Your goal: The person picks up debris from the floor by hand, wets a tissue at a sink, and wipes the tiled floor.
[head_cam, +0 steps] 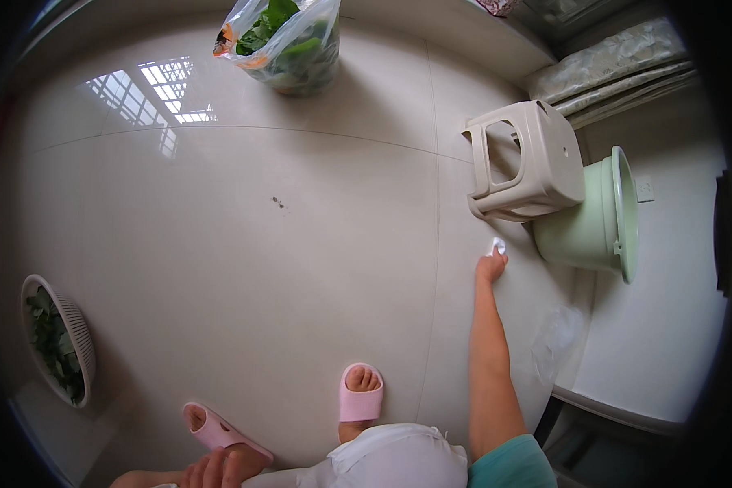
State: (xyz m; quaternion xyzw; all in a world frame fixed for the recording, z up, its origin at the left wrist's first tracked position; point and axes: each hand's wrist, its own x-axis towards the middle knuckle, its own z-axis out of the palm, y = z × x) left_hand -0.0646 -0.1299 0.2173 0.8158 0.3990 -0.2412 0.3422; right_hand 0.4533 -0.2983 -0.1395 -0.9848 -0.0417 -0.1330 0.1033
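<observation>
My right arm reaches forward along the right side, and my right hand (493, 267) grips a crumpled white tissue (498, 246) at the floor. Just ahead of it stands a beige plastic stool (561, 152). A pale green plastic bucket (576, 219) is beside the stool, to the right of the hand. My left hand (210, 468) rests at the bottom edge on my lower left leg, partly cut off by the frame, with no object visible in it. Small dark bits of dirt (277, 202) lie on the tiled floor (317, 274).
A clear plastic bag of leafy greens (305, 61) stands near the far wall. At left is a white slatted basket (84, 341) holding green leaves (52, 341). A crumpled clear plastic bag (558, 338) lies by the right wall. My feet wear pink slippers (361, 405).
</observation>
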